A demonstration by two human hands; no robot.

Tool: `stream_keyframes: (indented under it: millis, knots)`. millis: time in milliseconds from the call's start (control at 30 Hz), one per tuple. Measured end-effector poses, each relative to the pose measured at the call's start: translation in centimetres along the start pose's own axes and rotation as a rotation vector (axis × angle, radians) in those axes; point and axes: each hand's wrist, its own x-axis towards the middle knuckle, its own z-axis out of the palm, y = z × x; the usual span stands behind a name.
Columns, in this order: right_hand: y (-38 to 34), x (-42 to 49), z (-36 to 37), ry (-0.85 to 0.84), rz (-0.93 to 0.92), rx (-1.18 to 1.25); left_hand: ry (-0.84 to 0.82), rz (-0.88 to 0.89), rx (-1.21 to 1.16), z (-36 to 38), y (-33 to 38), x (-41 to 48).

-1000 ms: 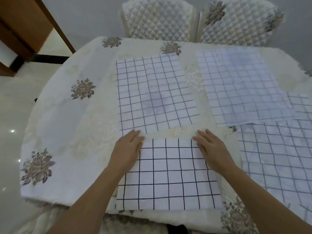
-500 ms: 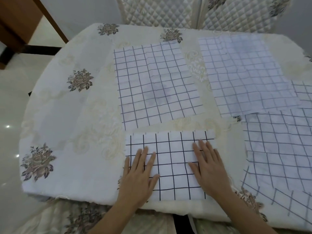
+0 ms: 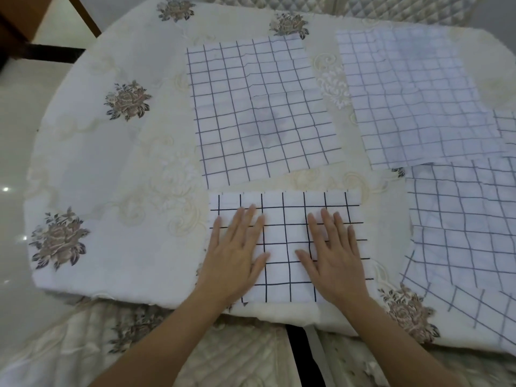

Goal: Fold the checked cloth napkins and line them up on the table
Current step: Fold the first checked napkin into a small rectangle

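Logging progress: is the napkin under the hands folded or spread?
Folded: the near napkin is smaller than the spread napkin behind.

**Napkins across the table**

The folded napkin (image 3: 287,241) lies at the near edge of the table (image 3: 111,169), both hands flat on it: left hand (image 3: 234,252) on its left part, right hand (image 3: 332,255) on its right. Just behind it lies a second napkin (image 3: 259,107); right of that, a third (image 3: 413,96). A fourth (image 3: 463,224) lies right of the folded one, apart from it.
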Motion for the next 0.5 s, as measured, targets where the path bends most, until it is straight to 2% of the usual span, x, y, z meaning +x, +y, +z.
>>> stream_keyframes:
  millis: [100, 267, 400, 500]
  knots:
    - [-0.3, 0.1, 0.5, -0.019, 0.017, -0.011, -0.030, 0.109, 0.012, 0.9, 1.6, -2.7]
    - [-0.2, -0.5, 0.8, -0.011, 0.029, -0.055, -0.094, 0.104, 0.047, 2.3, 0.4, -2.8]
    - [-0.4, -1.3, 1.2, -0.010, 0.005, -0.067, -0.068, 0.127, 0.050, 2.5, -0.3, -2.7]
    - [-0.2, -1.3, 1.3, -0.030, 0.010, -0.079, -0.043, 0.082, 0.047, 2.6, -1.4, -3.3]
